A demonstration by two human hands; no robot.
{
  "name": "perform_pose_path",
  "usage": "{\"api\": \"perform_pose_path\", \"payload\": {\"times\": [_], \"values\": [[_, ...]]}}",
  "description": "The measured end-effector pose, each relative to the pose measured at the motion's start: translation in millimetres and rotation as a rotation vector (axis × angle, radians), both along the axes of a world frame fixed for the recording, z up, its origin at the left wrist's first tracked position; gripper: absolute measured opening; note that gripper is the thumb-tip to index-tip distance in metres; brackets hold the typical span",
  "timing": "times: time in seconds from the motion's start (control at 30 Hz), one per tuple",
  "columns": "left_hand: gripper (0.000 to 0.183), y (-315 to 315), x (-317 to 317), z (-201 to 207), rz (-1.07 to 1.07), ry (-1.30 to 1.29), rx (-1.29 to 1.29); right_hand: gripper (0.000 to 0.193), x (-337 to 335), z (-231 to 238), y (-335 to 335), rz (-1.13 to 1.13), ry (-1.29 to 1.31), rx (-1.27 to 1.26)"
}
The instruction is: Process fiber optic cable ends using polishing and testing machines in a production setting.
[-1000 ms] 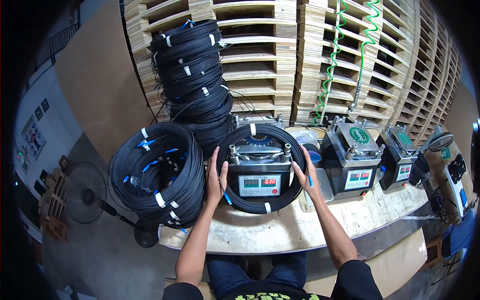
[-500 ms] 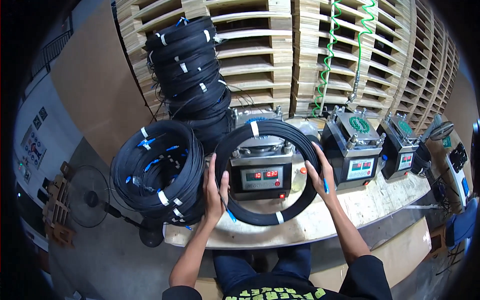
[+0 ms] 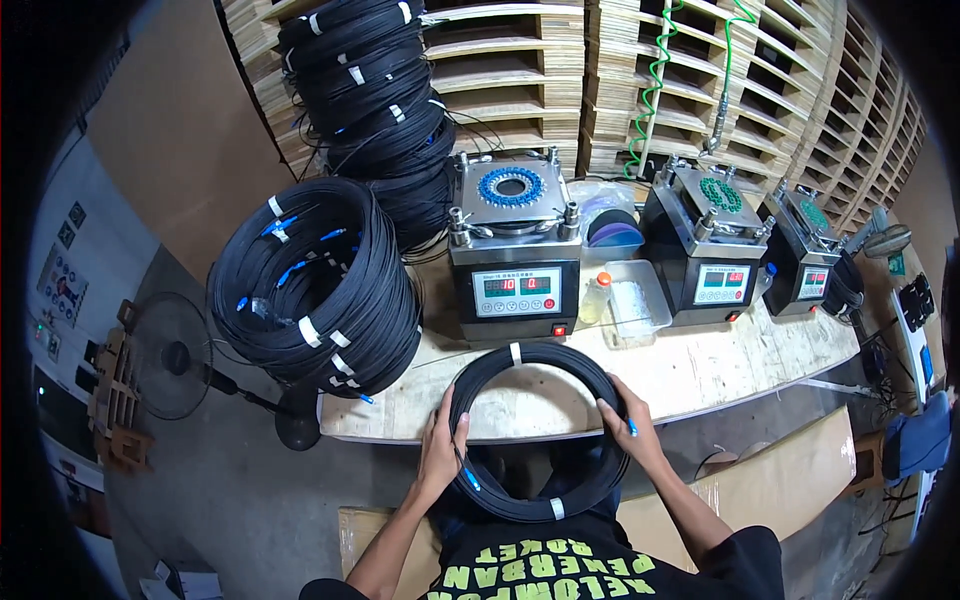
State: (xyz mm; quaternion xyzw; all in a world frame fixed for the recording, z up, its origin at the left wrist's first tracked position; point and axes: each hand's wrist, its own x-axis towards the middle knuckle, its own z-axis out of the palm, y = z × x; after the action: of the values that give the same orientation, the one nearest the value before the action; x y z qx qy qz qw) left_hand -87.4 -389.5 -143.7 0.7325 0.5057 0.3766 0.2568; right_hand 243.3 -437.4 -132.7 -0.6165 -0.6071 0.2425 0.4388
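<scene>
Between my hands is a coil of black cable (image 3: 560, 360), bound with white tape at its top and bottom. My left hand (image 3: 438, 455) is closed around its left side, and my right hand (image 3: 636, 430) grips the right side. One blue connector (image 3: 471, 480) hangs by my left fingers; another blue connector (image 3: 632, 428) shows by my right thumb. The ring hangs partly over the table's front edge, above my lap. Beyond it stands a polishing machine (image 3: 515, 325) with a lit display and a ring of blue connectors (image 3: 511, 187) on its top plate.
Stacked black cable coils (image 3: 390, 330) stand at the table's left, with a taller pile (image 3: 365, 120) behind. Two more machines (image 3: 707, 270) (image 3: 800, 260) line the right. An orange-capped bottle (image 3: 597, 298) and clear plastic tub (image 3: 640, 300) sit between. A fan (image 3: 175, 358) stands left; wooden pallets (image 3: 510, 60) rise behind.
The cable coil has come down toward me, from in front of the near machine to the table's front edge. That machine's top now shows fully. Both hands keep their hold.
</scene>
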Motion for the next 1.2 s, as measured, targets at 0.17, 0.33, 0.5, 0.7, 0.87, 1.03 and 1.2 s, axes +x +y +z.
{"api": "perform_pose_path", "payload": {"times": [0.17,0.33,0.5,0.7,0.87,1.03,1.2], "values": [[0.051,3,-3,-17,0.039,0.172,-0.063,0.046,-1,-9,9,0.015,-0.109,-0.155],[0.051,13,4,0,0.089,0.362,-0.176,0.047,-4,-17,18,0.008,-0.256,-0.261],[0.051,28,7,13,0.107,0.547,-0.23,0.049,-11,3,35,-0.046,-0.402,-0.43],[0.064,48,7,35,0.004,0.705,-0.42,0.052,22,-9,50,0.148,-0.608,-0.39],[0.07,75,-52,24,-0.327,0.512,-0.392,0.062,64,9,54,0.337,-0.366,-0.402],[0.06,95,-57,84,-0.421,0.739,-0.405,0.079,113,30,81,0.437,-0.74,-0.327],[0.024,139,5,185,-0.285,0.323,-0.137,0.05,116,93,161,0.37,-0.965,-0.208]]}}
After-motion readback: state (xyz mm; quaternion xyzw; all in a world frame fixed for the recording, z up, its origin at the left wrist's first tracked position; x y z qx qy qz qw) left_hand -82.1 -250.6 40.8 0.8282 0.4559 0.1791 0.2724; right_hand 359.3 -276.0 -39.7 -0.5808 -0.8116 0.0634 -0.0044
